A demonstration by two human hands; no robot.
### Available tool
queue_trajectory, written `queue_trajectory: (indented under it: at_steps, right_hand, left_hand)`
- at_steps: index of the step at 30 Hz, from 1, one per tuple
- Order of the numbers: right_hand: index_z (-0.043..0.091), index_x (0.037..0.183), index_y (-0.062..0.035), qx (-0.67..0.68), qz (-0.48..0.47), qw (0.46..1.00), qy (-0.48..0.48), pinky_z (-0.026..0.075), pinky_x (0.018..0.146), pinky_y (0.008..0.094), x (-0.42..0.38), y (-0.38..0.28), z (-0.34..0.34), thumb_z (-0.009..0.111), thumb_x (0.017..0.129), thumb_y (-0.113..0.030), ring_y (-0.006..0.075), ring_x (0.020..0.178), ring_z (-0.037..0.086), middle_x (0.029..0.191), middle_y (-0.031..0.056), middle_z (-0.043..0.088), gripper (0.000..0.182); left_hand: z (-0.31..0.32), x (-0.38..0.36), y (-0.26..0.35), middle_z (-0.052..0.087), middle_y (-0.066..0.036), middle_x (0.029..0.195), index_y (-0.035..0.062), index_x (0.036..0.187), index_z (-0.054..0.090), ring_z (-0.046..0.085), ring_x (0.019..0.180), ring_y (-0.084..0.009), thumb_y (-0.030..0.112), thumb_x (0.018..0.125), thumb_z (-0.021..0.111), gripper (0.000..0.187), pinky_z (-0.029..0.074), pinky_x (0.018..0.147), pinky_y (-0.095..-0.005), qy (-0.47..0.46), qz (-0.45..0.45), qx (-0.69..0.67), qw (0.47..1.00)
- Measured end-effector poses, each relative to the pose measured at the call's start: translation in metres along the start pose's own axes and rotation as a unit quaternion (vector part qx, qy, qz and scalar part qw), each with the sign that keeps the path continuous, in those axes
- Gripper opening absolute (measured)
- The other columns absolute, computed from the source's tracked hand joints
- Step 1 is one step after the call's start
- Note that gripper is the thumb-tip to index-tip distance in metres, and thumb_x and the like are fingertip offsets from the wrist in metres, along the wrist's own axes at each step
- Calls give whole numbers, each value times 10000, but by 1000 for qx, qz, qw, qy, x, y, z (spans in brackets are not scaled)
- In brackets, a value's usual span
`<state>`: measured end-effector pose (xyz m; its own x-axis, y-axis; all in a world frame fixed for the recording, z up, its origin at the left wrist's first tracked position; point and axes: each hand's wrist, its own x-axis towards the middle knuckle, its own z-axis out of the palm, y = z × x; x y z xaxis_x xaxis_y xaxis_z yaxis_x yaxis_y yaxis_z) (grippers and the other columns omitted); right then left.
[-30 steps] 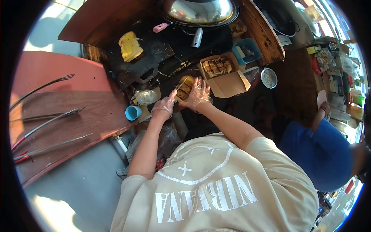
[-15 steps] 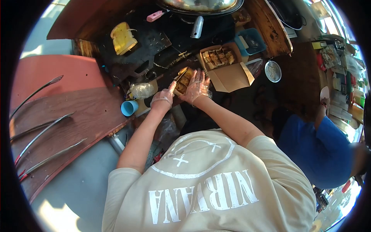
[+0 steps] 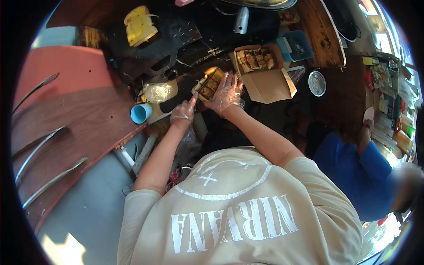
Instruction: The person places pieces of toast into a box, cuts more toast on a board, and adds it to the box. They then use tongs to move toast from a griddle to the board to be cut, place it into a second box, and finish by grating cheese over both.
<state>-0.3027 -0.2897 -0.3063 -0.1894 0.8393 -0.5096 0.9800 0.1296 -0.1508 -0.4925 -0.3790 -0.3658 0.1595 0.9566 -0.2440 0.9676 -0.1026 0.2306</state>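
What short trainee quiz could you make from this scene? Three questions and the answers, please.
1. True or false: the left hand and the right hand both wear clear gloves.
2. What colour is the cup? A) red B) blue C) green
3. Fill in: the sliced food lies between the two hands, and the cardboard box to its right stands ____ (open or closed).

Key: 1. True. 2. B. 3. Open.
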Motion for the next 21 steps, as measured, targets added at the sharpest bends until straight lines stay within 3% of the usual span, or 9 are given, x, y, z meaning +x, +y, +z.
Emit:
queue_trajectory:
  at_steps: [6, 9, 11, 16, 17, 21]
  right_hand:
    - [64, 1497, 109, 4, 18, 1000, -8, 105, 1159, 564, 0, 0, -2, 645, 694, -707, 428, 1467, 70, 1573, 275, 102, 1284]
    - [15, 1498, 97, 28, 16, 999, -3, 101, 1170, 552, -2, -1, -3, 693, 667, -689, 405, 1474, 54, 1576, 259, 95, 1329]
    - [65, 1500, 101, 1, 10, 1000, -1, 139, 1154, 564, -1, 0, -1, 660, 688, -701, 409, 1470, 92, 1577, 260, 107, 1287]
    - [35, 1501, 93, 33, 4, 999, 15, 152, 1156, 559, -9, 5, -1, 694, 681, -676, 405, 1468, 100, 1578, 253, 102, 1303]
    - [27, 1500, 89, 70, -8, 997, 42, 155, 1157, 560, -12, 8, 2, 711, 676, -661, 407, 1462, 112, 1574, 250, 108, 1308]
    - [19, 1499, 75, 127, -46, 986, 101, 164, 1156, 569, -10, 23, 27, 753, 656, -622, 407, 1447, 133, 1557, 235, 145, 1317]
  left_hand:
    - [-17, 6, 4, 646, -175, 867, 325, 1450, 380, 666, 708, -370, 197, 932, 508, 548, 534, 602, -492, -34, -4, -15, 999]
    - [-22, 7, 8, 650, -159, 902, 296, 1450, 377, 681, 799, -362, 116, 899, 491, 591, 550, 669, -482, -47, -21, -29, 998]
    - [-37, 6, 13, 658, -161, 932, 293, 1443, 385, 681, 814, -364, 115, 907, 480, 573, 548, 694, -485, -84, -39, -14, 996]
    - [-99, -24, 26, 663, -182, 928, 272, 1415, 435, 671, 819, -388, 182, 945, 471, 480, 538, 706, -507, -55, -32, -45, 997]
    - [-107, -25, 28, 666, -202, 915, 287, 1412, 440, 662, 823, -415, 234, 965, 469, 451, 530, 721, -528, -32, -42, -79, 995]
    - [-104, 2, 58, 660, -210, 915, 266, 1444, 406, 666, 821, -410, 222, 949, 491, 504, 545, 724, -505, -63, -24, -27, 997]
